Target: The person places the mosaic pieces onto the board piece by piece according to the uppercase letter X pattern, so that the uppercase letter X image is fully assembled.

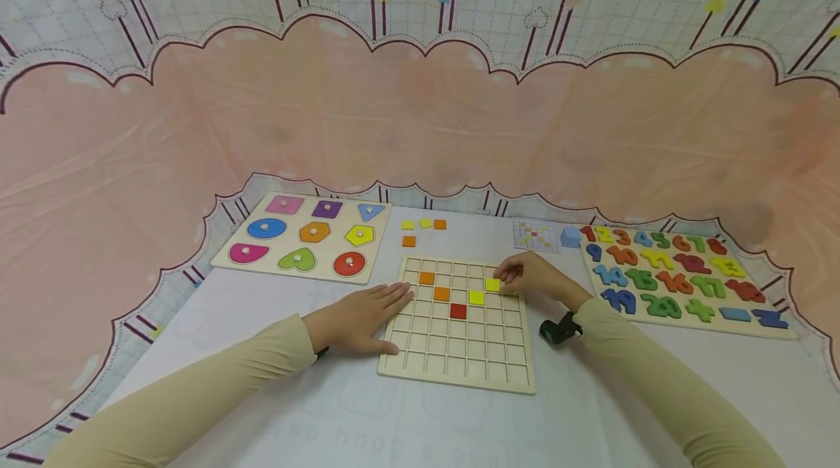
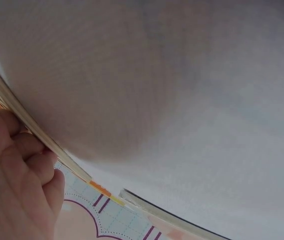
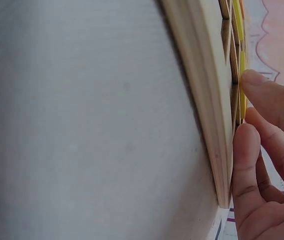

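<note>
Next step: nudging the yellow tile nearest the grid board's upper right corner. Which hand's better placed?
Probably right: the right hand is at that yellow tile. The left hand rests at the grid board's left edge, farther away.

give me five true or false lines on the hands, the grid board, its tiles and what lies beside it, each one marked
1. The left hand rests on the left side of the grid board. True.
2. Three red tiles sit on the grid board. False: just one red tile does.
3. The right hand touches a yellow tile. True.
4. Every tile lies on the grid board. False: four loose tiles lie beyond it, two yellow and two orange.
5. A number puzzle lies right of the grid board. True.
</note>
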{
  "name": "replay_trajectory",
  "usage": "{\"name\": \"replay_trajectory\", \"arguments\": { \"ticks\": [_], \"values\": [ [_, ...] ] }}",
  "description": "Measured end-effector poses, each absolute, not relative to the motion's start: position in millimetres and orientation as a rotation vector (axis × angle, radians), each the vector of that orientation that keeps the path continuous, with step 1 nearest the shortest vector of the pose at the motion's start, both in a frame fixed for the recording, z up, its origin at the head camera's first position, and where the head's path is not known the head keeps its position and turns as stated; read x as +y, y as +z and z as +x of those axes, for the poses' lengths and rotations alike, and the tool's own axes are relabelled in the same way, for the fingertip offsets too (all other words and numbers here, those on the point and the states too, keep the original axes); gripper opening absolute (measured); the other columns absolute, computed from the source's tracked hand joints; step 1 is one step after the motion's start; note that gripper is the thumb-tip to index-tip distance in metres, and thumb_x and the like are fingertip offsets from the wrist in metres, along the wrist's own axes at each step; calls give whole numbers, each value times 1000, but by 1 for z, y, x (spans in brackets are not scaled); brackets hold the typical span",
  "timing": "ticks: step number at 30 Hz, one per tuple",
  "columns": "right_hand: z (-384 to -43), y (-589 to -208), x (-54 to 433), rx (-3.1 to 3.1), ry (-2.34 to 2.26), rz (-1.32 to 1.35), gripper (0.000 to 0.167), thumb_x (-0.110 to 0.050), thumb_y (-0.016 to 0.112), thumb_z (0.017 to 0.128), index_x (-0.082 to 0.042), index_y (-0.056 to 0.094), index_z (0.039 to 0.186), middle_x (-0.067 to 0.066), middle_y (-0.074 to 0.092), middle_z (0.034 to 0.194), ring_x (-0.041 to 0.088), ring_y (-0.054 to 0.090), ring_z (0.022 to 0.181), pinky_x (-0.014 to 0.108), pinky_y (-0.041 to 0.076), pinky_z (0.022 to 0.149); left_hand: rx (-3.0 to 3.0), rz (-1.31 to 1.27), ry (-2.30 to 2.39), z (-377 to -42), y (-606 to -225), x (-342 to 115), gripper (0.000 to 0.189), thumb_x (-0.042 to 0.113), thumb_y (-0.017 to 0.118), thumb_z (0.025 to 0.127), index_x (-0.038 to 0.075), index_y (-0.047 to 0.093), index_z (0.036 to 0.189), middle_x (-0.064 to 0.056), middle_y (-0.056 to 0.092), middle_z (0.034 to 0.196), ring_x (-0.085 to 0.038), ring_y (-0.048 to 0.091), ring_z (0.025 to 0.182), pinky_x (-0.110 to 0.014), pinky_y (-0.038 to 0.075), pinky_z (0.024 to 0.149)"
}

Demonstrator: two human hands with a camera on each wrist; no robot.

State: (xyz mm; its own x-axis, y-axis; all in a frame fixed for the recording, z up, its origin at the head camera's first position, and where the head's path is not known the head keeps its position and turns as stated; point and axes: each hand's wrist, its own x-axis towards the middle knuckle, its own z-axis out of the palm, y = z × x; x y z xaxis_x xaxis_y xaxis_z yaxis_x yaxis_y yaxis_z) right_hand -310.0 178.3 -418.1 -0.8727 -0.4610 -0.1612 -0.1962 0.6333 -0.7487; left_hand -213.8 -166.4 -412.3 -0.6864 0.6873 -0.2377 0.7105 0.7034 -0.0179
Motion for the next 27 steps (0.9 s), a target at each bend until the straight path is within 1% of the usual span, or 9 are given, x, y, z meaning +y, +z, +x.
{"name": "replay_trajectory", "arguments": {
  "ticks": [6,9,12,16,18,22,27],
  "values": [
    [-309,-416,177,2512,-1072,-519,24,-13,78,75,-3,72,96,1,63,79,14,53,74,23,46,71,2694,1103,-149,-213,-412,-166,91,67,44,86,12,13,152,-5,14,159,-20,15,147,-37,21,119],
    [-309,-413,177,2513,-1042,-528,25,-15,78,76,-5,72,98,1,64,82,14,53,75,23,46,72,2696,1099,-157,-213,-412,-166,91,67,44,86,12,13,152,-4,13,159,-19,14,147,-37,20,119],
    [-309,-409,177,2508,-1009,-533,27,-17,76,78,-5,71,101,2,67,88,14,54,77,23,47,74,2698,1098,-159,-213,-412,-165,91,67,44,86,13,13,152,-4,13,160,-19,14,147,-37,20,119],
    [-314,-400,173,2477,-1011,-535,28,-16,73,81,-3,70,106,6,70,95,14,57,81,25,48,78,2696,1103,-160,-214,-413,-166,91,67,43,86,12,12,152,-4,13,160,-19,14,147,-36,20,119],
    [-319,-395,169,2471,-1016,-553,28,-16,71,83,-3,69,107,6,70,96,13,58,82,26,48,81,2695,1109,-168,-215,-413,-167,91,67,42,86,12,12,152,-4,13,160,-20,14,147,-36,20,119],
    [-332,-387,158,2441,-1082,-611,30,-15,70,84,1,68,110,12,70,100,12,60,86,29,50,84,2696,1110,-178,-215,-413,-167,91,68,42,86,12,12,152,-5,13,159,-20,14,147,-36,20,119],
    [-349,-379,139,2444,-1118,-653,32,-11,68,85,4,65,113,20,67,109,16,63,91,34,52,89,2690,1119,-162,-215,-413,-167,92,68,43,86,12,12,152,-5,14,159,-20,15,147,-37,21,119]
  ]
}}
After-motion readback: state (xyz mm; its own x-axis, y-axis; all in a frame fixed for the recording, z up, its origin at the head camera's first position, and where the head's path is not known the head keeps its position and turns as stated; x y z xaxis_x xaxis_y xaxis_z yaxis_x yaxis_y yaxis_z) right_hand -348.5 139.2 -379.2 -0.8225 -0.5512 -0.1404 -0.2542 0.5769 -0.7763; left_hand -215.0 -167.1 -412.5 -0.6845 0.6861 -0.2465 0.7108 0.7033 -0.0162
